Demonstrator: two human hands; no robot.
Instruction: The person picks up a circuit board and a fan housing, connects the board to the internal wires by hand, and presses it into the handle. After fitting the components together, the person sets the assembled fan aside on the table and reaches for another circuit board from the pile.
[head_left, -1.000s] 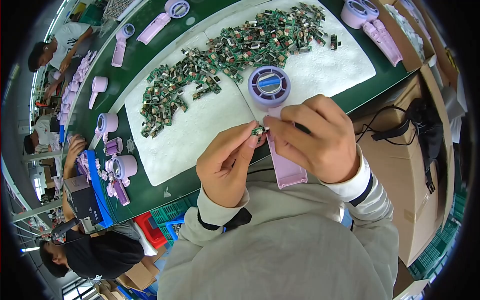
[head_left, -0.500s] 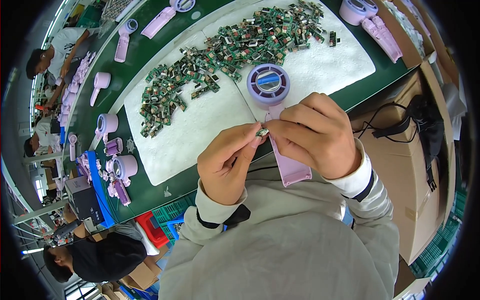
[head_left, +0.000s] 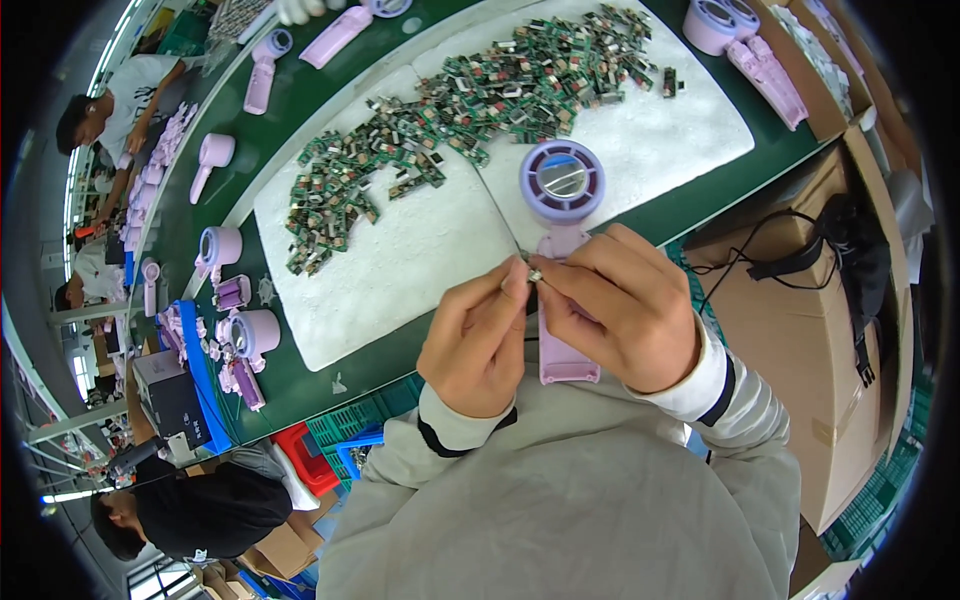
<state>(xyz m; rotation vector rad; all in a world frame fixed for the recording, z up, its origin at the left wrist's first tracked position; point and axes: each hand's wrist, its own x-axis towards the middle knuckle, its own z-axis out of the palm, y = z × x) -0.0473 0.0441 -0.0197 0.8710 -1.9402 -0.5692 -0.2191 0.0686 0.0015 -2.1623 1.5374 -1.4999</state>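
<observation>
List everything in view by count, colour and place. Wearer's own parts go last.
Table: one, green, upper half
Slabs: apparently two, white, on the table
Circuit boards: too many to count, mainly green, heaped on the slabs
Round-headed unit: one, lilac and pink, centre
Small part: one, pale, centre
Other round-headed units: several, lilac and pink, left and upper right
Cardboard boxes: several, brown, mostly right
Crates: several, green, below the table and right
Bin: one, red, lower left
People: at least three, black or white tops, left
Left hand: one, bare, centre
Right hand: one, bare, centre
</observation>
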